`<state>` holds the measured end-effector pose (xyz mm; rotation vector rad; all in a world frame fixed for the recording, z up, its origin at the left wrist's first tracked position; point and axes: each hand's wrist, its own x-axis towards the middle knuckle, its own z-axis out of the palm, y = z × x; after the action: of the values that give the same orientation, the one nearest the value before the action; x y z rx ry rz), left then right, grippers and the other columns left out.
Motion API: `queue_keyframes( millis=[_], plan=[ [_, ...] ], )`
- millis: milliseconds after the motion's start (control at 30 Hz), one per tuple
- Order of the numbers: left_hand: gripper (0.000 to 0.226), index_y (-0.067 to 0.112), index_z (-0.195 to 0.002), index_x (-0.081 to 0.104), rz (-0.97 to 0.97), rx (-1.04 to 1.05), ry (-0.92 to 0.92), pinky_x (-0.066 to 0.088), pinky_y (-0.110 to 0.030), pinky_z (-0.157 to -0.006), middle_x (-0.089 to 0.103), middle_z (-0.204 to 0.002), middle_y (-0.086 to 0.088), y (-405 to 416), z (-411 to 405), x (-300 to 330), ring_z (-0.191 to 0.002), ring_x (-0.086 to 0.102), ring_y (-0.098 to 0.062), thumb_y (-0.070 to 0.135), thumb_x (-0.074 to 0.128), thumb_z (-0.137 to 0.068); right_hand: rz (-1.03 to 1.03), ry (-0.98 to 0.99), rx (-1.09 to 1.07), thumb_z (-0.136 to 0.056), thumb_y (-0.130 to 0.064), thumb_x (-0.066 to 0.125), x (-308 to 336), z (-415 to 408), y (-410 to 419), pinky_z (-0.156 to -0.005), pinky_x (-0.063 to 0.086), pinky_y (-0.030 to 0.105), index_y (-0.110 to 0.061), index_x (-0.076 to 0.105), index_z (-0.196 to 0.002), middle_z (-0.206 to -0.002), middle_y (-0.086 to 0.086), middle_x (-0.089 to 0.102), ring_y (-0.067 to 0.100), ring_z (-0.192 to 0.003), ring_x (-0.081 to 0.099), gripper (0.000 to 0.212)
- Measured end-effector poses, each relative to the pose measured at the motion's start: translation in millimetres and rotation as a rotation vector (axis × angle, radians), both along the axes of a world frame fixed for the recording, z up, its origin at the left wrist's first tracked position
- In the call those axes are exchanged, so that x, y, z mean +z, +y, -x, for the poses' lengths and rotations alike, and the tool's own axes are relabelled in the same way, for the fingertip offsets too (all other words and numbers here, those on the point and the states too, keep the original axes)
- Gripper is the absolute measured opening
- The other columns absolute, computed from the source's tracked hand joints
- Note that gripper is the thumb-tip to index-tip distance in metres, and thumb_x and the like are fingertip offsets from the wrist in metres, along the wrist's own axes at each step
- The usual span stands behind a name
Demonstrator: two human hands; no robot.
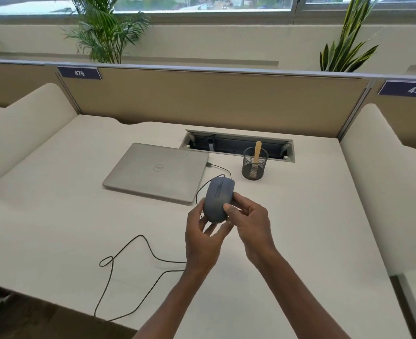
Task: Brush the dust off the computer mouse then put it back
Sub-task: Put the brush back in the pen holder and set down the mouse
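Observation:
A dark grey wired computer mouse [218,198] is lifted above the white desk [55,216], its buttons and wheel facing up. My left hand [202,234] cups it from below and from the left side. My right hand [249,220] grips its right side, thumb on top of the rear shell. The mouse's black cable [138,243] loops over the desk and plugs into the laptop's right edge. A brush with a light wooden handle [257,152] stands in a black mesh cup [255,163] behind the mouse.
A closed silver laptop [156,171] lies left of the mouse. An open cable tray [236,144] is sunk into the desk at the back. Beige partition panels [214,99] and padded side dividers enclose the desk. Plants stand by the window behind.

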<state>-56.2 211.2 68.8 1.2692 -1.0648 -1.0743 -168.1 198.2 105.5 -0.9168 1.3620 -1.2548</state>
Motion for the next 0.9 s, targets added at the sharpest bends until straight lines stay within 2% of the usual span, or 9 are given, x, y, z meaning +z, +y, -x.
queue_keyframes(
  millis=[67,167,233,300,400,533,633,767,900],
  plan=[
    [0.05,0.026,-0.132,0.056,-0.029,-0.061,-0.031,0.054,-0.018,-0.085,0.064,-0.127,0.003,-1,-7,-3,-0.116,0.064,-0.013,0.014,0.074,-0.087,-0.034,0.027,0.007,-0.095,-0.004,0.064,-9,6,-1,-0.084,0.061,0.026,-0.016,0.064,-0.131,-0.112,-0.007,0.075,0.01,-0.1,0.073,0.038],
    [0.028,0.038,-0.114,0.07,-0.12,-0.167,0.009,0.052,-0.029,-0.096,0.072,-0.115,0.011,-9,-13,-11,-0.114,0.064,-0.011,0.019,0.056,-0.099,-0.11,0.077,0.013,-0.095,-0.003,0.063,-30,16,-4,-0.094,0.059,0.039,-0.011,0.063,-0.135,-0.122,0.001,0.072,0.021,-0.11,0.069,0.041],
    [0.033,0.04,-0.097,0.076,-0.204,-0.21,0.038,0.049,-0.031,-0.097,0.074,-0.105,0.012,-14,-12,-19,-0.109,0.064,-0.014,0.021,0.05,-0.102,-0.158,0.097,-0.006,-0.093,-0.003,0.065,-42,20,-7,-0.097,0.057,0.039,-0.01,0.061,-0.136,-0.128,0.004,0.069,0.024,-0.112,0.068,0.044],
    [0.032,0.04,-0.096,0.074,-0.263,-0.218,0.024,0.049,-0.034,-0.101,0.075,-0.107,0.012,-18,-8,-31,-0.112,0.065,-0.013,0.023,0.048,-0.103,-0.191,0.1,-0.023,-0.093,-0.003,0.065,-54,22,-10,-0.096,0.057,0.036,-0.009,0.06,-0.137,-0.128,0.005,0.068,0.025,-0.111,0.067,0.045],
    [0.033,0.042,-0.098,0.073,-0.288,-0.244,-0.002,0.049,-0.037,-0.104,0.075,-0.107,0.012,-23,-2,-50,-0.113,0.066,-0.013,0.023,0.046,-0.104,-0.211,0.12,-0.023,-0.093,0.001,0.061,-63,23,-12,-0.088,0.056,0.029,-0.007,0.064,-0.131,-0.109,-0.002,0.071,0.023,-0.103,0.067,0.039],
    [0.034,0.045,-0.095,0.074,-0.314,-0.267,-0.079,0.048,-0.047,-0.105,0.075,-0.106,0.008,-29,0,-70,-0.112,0.065,-0.021,0.032,0.044,-0.102,-0.261,0.168,-0.016,-0.092,0.003,0.06,-76,22,-16,-0.095,0.056,0.042,-0.016,0.073,-0.11,-0.095,-0.006,0.071,0.023,-0.095,0.066,0.028],
    [0.031,0.046,-0.094,0.074,-0.344,-0.277,-0.128,0.048,-0.049,-0.104,0.075,-0.105,0.007,-33,-1,-83,-0.11,0.066,-0.021,0.041,0.043,-0.096,-0.291,0.193,-0.005,-0.09,0.001,0.06,-89,21,-19,-0.096,0.056,0.047,-0.027,0.069,-0.091,-0.091,-0.009,0.071,0.024,-0.098,0.069,0.029],
    [0.035,0.035,-0.095,0.074,-0.384,-0.291,-0.169,0.049,-0.052,-0.102,0.074,-0.103,-0.002,-37,-4,-97,-0.109,0.066,-0.028,0.048,0.042,-0.093,-0.325,0.197,0.003,-0.09,0.0,0.059,-101,21,-21,-0.095,0.056,0.048,-0.023,0.068,-0.091,-0.09,-0.003,0.072,0.03,-0.1,0.069,0.025],
    [0.037,0.026,-0.097,0.073,-0.409,-0.315,-0.194,0.049,-0.048,-0.098,0.074,-0.101,-0.005,-37,-6,-104,-0.104,0.066,-0.028,0.043,0.04,-0.096,-0.345,0.232,0.034,-0.09,-0.001,0.058,-113,21,-22,-0.093,0.056,0.048,-0.018,0.071,-0.096,-0.095,0.006,0.075,0.031,-0.1,0.069,0.022]
  ],
)
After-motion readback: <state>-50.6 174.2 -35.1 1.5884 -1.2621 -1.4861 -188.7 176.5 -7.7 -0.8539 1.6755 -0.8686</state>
